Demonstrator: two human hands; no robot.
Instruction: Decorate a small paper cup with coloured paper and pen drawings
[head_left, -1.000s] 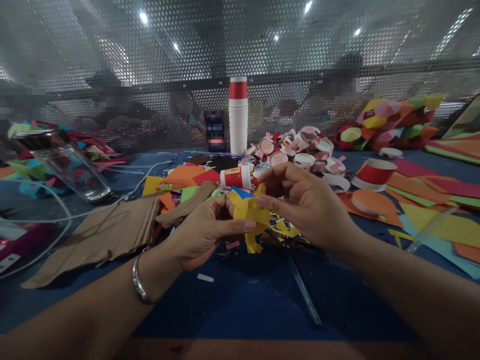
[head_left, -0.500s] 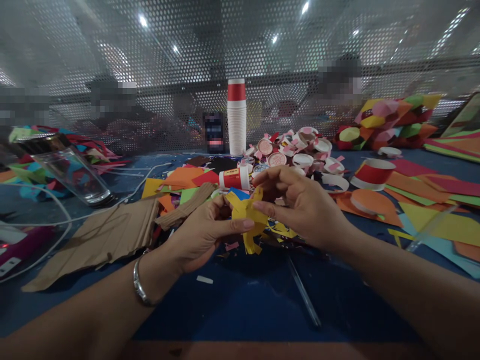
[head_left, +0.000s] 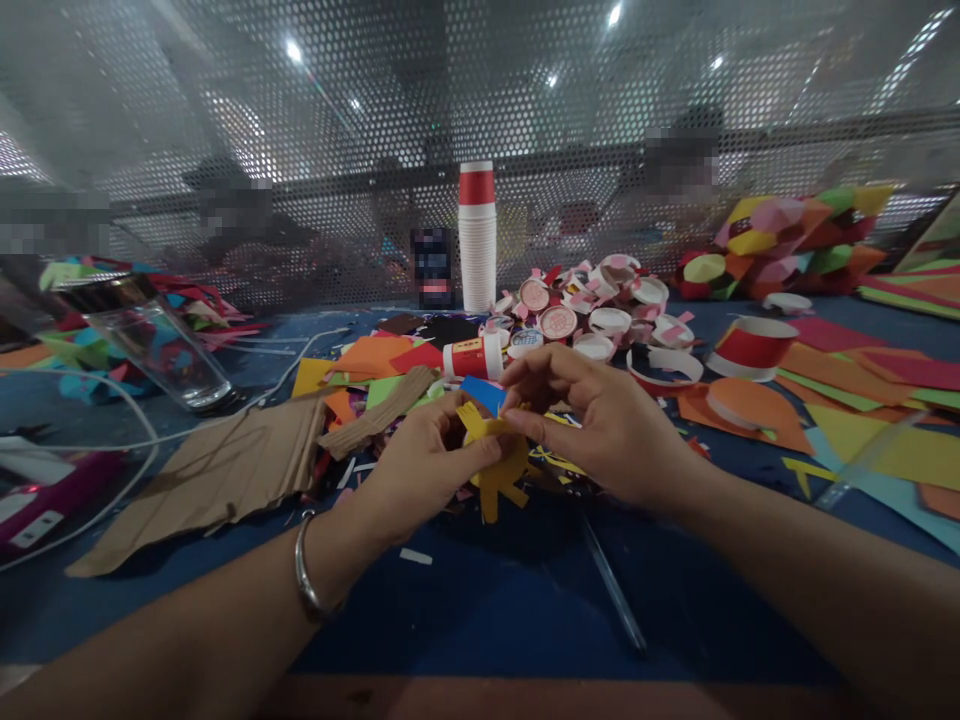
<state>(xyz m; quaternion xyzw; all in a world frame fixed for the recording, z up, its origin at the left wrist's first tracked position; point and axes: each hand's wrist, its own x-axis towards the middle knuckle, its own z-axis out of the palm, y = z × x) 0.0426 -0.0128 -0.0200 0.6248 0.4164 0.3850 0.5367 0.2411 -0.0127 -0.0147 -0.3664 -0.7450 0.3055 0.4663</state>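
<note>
A yellow paper cutout [head_left: 501,468] with tabs sticking out round its edge is held up over the blue table. My left hand [head_left: 431,455] pinches it from the left, thumb across its front. My right hand [head_left: 592,415] has thumb and fingertips closed on its upper right edge. Those fingertips partly cover the paper. Just beyond the hands lie a piece of blue paper [head_left: 482,394] and a red-and-white paper cup [head_left: 474,357] on its side.
Cut cup bottoms [head_left: 557,321] heap up behind my hands, near a tall stack of paper cups [head_left: 478,250]. Cardboard [head_left: 217,470] and a glass bottle [head_left: 161,345] lie left. A clear pen-like stick [head_left: 613,585] lies in front; coloured paper sheets [head_left: 885,440] spread right.
The yellow paper has turned and dropped slightly, its tabs now pointing down and right. My left hand has shifted a little right, and the right fingertips have closed in on the paper's edge.
</note>
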